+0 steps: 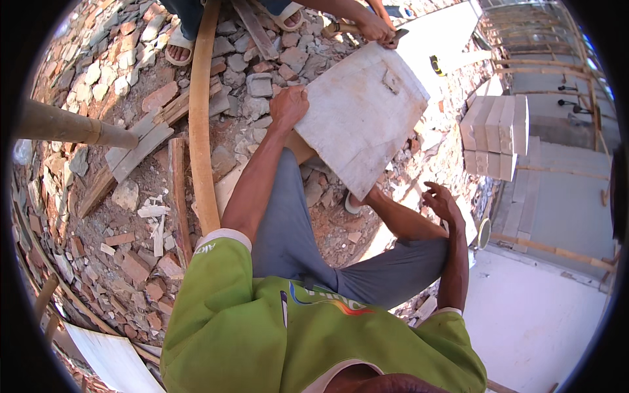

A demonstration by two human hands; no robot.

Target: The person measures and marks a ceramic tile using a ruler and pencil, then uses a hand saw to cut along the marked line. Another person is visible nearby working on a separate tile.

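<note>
Gripping the near-left corner of the pale stone slab (360,118), my left hand (288,105) has its fingers curled over the edge and closed on it, thumb side toward me, while my right hand (442,202) hangs free off to the right, fingers loosely spread and holding nothing, a little way from the slab's lower right edge. That slab sits tilted in front of me, just beyond my knee, its near corner resting about my foot and sandal (354,204) and its far corner up by another person's hand (377,29), which holds a small dark tool at the edge. It looks thick, rigid and heavy, I judge, with a dusty matt face that should not slide much in the palm, but its edges look sharp and the corners could chip if it drops onto the brick rubble (131,262) all around. One hand on a corner seems to me enough only to steady it; to shift it I would want both hands on opposite edges, low and close to my body. To the left lie a curved wooden strip (200,124) and loose planks; a stack of pale blocks (495,134) stands far right.
</note>
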